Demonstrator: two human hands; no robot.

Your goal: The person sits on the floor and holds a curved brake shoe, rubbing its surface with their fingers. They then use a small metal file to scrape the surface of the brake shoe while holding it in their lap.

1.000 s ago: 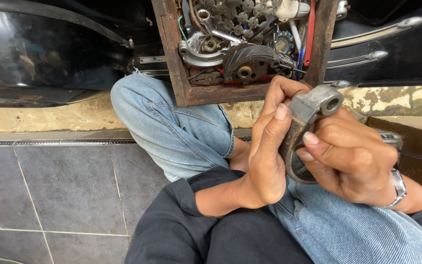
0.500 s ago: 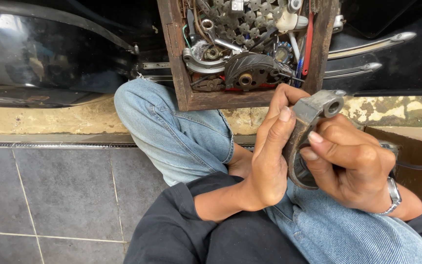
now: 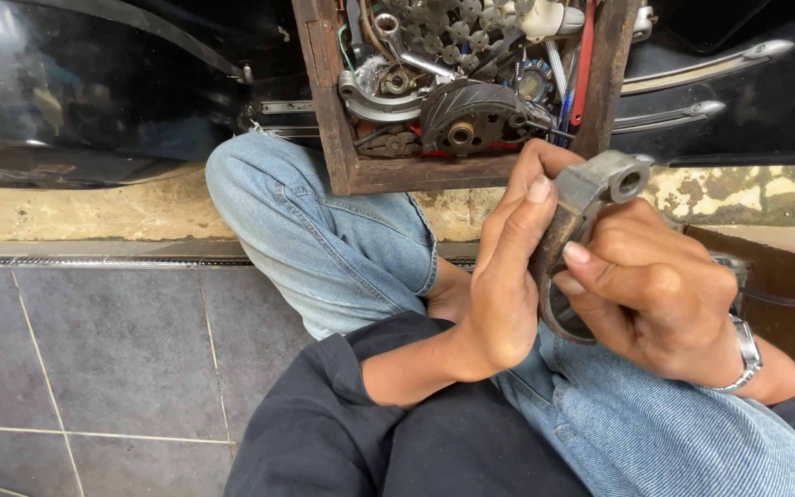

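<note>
Little has shifted since a moment ago: both hands keep the grey metal connecting rod (image 3: 580, 221) over the lap. Left hand (image 3: 506, 276) wraps its shank, thumb up; right hand (image 3: 646, 294) grips the other side. A wooden box of engine parts (image 3: 457, 92) sits just beyond.

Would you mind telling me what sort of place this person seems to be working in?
Probably a small repair workshop. A wooden box crammed with gears, sprockets and tools sits ahead, both hands, left hand and right hand, hold a grey metal part, and dark glossy bodywork stands above the tiled floor.
</note>
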